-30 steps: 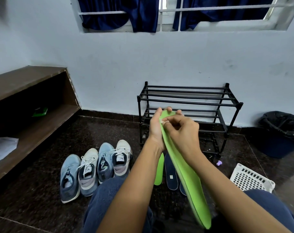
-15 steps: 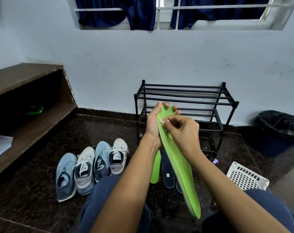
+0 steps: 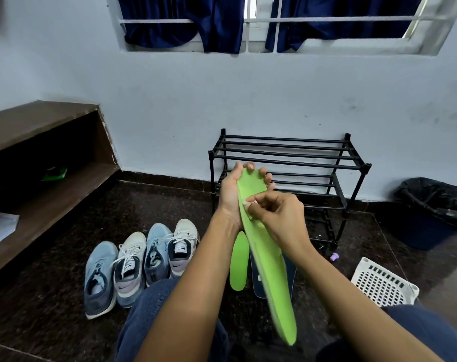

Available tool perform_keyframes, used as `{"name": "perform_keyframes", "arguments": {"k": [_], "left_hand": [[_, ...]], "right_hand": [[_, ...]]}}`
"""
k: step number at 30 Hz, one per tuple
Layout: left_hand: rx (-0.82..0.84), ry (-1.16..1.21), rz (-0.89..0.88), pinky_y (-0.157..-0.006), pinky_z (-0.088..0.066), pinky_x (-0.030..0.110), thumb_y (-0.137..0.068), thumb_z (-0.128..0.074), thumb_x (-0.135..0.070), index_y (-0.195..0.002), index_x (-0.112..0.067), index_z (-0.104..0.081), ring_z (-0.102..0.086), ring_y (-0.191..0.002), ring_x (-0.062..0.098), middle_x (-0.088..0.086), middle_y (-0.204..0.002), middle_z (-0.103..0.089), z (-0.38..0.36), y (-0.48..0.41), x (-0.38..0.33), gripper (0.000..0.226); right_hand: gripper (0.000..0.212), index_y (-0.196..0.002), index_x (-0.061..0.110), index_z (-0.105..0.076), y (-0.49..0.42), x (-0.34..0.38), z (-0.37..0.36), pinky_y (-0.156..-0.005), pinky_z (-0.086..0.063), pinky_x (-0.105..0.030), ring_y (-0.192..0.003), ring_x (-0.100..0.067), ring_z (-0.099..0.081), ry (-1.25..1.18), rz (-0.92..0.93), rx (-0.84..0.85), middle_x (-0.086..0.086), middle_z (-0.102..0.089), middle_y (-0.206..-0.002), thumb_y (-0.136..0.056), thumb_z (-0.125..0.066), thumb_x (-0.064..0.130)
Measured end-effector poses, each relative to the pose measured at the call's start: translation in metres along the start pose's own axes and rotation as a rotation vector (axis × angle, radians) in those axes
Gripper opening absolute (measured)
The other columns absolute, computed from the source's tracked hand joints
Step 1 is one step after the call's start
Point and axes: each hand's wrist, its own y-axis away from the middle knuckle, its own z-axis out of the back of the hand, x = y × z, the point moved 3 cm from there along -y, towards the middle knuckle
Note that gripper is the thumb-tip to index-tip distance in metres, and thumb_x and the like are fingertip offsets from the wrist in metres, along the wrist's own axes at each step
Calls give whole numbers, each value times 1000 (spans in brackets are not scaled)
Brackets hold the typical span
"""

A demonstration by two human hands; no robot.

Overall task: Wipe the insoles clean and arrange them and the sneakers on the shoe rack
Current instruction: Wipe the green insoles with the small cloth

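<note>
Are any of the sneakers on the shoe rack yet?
No, all four sneakers stand in a row on the floor, left of the black shoe rack.

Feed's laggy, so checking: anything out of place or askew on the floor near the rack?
The sneakers stand interleaved, blue, white, blue, white, so pairs are split. A small purple cap lies loose by the front foot of the shoe rack. The white basket looks tipped.
</note>
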Motion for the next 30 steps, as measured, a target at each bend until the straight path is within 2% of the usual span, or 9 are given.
{"name": "perform_keyframes", "arguments": {"k": [3,6,11,13,17,21,23,26,30], "left_hand": [[-2,-35,45,-71,-49,30,-101,-33,-41,-75,-16,-46,-53,-75,19,5,-78,-55,-6,4,14,39],[21,-43,73,-70,-54,28,-103,-31,-42,-75,-16,-46,-54,-76,19,5,-79,-55,-9,8,23,41],[13,30,51,-77,-49,33,-101,-30,-42,-74,-16,-44,-59,-75,20,5,-76,-58,-5,6,4,40],[9,23,49,-75,-51,33,-101,-30,-42,-74,-15,-44,-57,-76,20,5,-76,-57,-7,8,7,40],[5,-37,80,-74,-53,30,-102,-30,-42,-72,-15,-43,-55,-78,19,5,-77,-56,-9,13,17,42],[-20,-6,34,-75,-52,32,-102,-30,-42,-72,-16,-43,-61,-74,19,4,-76,-55,-6,7,2,41],[-52,-28,44,-78,-48,32,-102,-31,-40,-71,-15,-43,-58,-73,19,5,-77,-53,-6,8,6,42],[-61,-100,76,-76,-48,32,-103,-32,-39,-71,-15,-42,-53,-75,19,5,-76,-53,-6,12,17,42],[-70,-26,46,-74,-47,31,-103,-29,-39,-70,-15,-40,-60,-70,18,3,-70,-54,-3,7,3,42]], "right_hand": [[7,-81,17,-75,-8,-4,8,-64,-40,-6,-58,4,-57,132,69,-152,10,-64,-65,-79,-73,10],[8,-81,19,-75,-10,-5,14,-65,-42,-11,-59,4,-57,127,49,-253,11,-64,-67,-79,-73,12],[12,-79,23,-75,7,4,2,-65,-49,-15,-63,-3,-63,-6,14,-72,8,-70,-68,-79,-73,11],[10,-80,22,-75,-1,3,5,-65,-48,-17,-61,-3,-61,27,38,-117,8,-69,-68,-79,-73,12],[9,-80,23,-74,-6,5,10,-62,-38,-4,-57,7,-56,144,77,-258,14,-62,-63,-79,-73,14],[12,-78,23,-74,6,7,0,-67,-51,-18,-62,-4,-62,12,9,-65,7,-69,-67,-78,-73,11],[11,-79,22,-74,-4,3,3,-66,-48,-17,-60,-3,-61,61,22,-119,7,-68,-67,-78,-73,12],[7,-83,17,-75,-11,2,9,-62,-41,-5,-58,7,-58,118,29,-224,8,-67,-68,-79,-72,12],[10,-80,21,-75,9,5,1,-64,-48,-11,-60,1,-61,66,13,-62,8,-69,-67,-79,-72,12]]}}
